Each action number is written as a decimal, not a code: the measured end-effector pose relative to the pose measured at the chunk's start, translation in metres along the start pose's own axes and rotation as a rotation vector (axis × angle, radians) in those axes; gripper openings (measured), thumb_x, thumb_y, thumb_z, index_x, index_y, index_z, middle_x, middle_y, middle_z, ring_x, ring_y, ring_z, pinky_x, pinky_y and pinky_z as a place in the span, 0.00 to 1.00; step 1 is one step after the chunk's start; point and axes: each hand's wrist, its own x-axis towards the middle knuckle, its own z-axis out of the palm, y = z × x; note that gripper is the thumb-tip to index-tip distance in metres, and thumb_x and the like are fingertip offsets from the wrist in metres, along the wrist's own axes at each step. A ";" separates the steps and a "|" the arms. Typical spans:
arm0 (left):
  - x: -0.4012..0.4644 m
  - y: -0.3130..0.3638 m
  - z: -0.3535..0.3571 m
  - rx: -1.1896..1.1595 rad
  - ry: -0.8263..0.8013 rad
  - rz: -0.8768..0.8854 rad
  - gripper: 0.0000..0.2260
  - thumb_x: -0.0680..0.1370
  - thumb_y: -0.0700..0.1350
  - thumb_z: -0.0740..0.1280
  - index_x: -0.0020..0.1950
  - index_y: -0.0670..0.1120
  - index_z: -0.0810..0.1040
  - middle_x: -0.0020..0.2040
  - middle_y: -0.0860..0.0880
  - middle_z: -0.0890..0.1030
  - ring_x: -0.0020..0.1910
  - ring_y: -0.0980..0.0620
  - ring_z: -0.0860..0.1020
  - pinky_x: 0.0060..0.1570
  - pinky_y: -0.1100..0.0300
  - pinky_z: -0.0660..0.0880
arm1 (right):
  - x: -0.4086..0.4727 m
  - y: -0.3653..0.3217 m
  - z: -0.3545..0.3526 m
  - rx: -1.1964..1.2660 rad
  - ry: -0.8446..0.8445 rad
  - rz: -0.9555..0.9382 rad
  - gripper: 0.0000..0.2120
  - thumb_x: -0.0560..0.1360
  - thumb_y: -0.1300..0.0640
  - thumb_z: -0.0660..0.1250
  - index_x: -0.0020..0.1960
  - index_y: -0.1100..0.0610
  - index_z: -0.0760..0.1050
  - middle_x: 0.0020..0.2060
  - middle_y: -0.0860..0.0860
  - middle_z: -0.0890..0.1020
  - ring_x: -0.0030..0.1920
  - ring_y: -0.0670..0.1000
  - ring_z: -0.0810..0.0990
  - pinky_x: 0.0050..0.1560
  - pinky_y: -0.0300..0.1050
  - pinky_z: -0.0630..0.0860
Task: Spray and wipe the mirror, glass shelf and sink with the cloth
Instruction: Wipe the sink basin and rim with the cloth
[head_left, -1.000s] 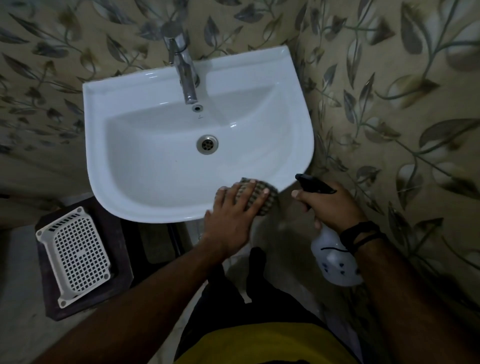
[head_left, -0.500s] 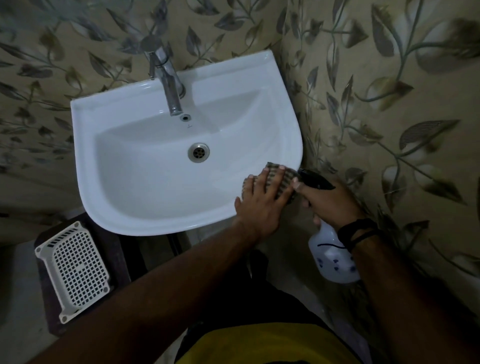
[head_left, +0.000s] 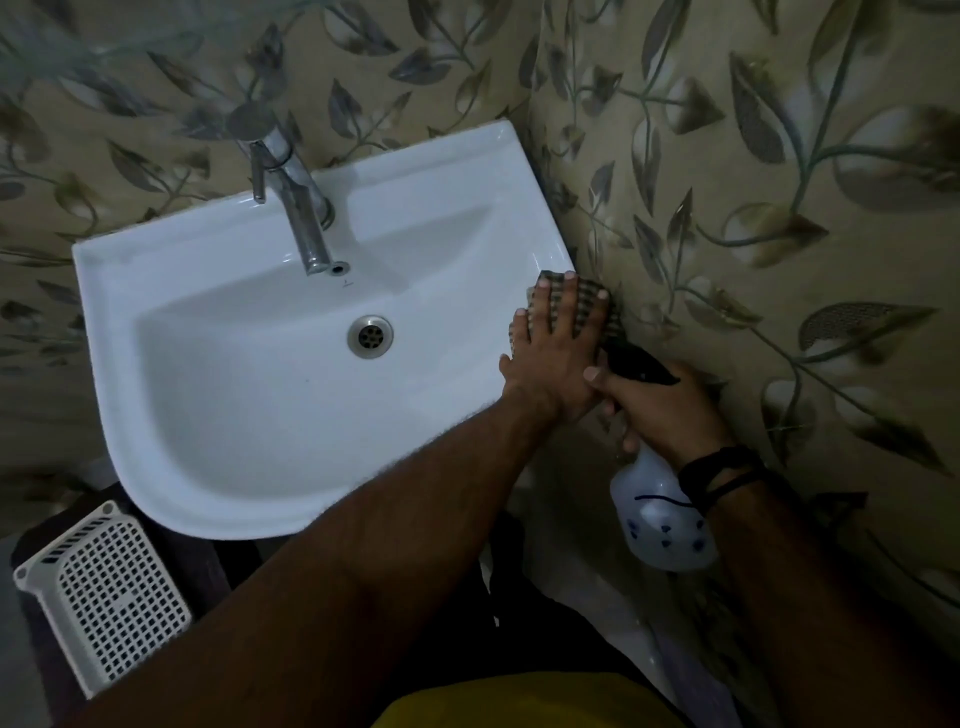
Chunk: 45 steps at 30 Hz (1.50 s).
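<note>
Fingers of left hand (head_left: 558, 353) flat on cloth (head_left: 589, 296) at sink (head_left: 260, 415) rim — right hand (head_left: 660, 410) grips spray bottle (head_left: 660, 525).

White sink (head_left: 218, 447) fixed to leaf-patterned wall, chrome tap (head_left: 298, 208) standing at its back rim. Checked cloth (head_left: 587, 301) lies on the sink's right rim, against the wall. Below the sink's left front edge, white perforated basket (head_left: 104, 592) on the floor.

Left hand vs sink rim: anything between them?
Yes, the checked cloth. In the head view the left hand presses it flat with straight fingers onto the right rim of the sink.
</note>
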 end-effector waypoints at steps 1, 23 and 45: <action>0.006 -0.002 -0.001 0.002 0.008 -0.015 0.39 0.80 0.62 0.62 0.84 0.58 0.42 0.83 0.47 0.35 0.80 0.40 0.32 0.78 0.33 0.42 | -0.002 -0.005 0.000 0.016 0.004 -0.009 0.09 0.77 0.51 0.75 0.41 0.55 0.84 0.36 0.57 0.84 0.32 0.54 0.82 0.38 0.54 0.80; 0.099 -0.059 -0.064 -0.019 0.041 -0.082 0.30 0.85 0.62 0.48 0.83 0.58 0.41 0.83 0.49 0.35 0.81 0.45 0.32 0.77 0.34 0.41 | 0.029 -0.069 0.017 0.051 0.066 -0.040 0.16 0.77 0.51 0.75 0.49 0.66 0.83 0.42 0.68 0.84 0.23 0.49 0.73 0.32 0.44 0.72; 0.113 -0.123 -0.110 0.268 0.192 -0.259 0.32 0.82 0.56 0.55 0.83 0.46 0.52 0.83 0.44 0.52 0.82 0.36 0.46 0.73 0.25 0.50 | 0.030 -0.098 0.030 0.016 0.057 -0.070 0.13 0.77 0.51 0.74 0.53 0.61 0.84 0.47 0.61 0.86 0.27 0.51 0.74 0.26 0.37 0.73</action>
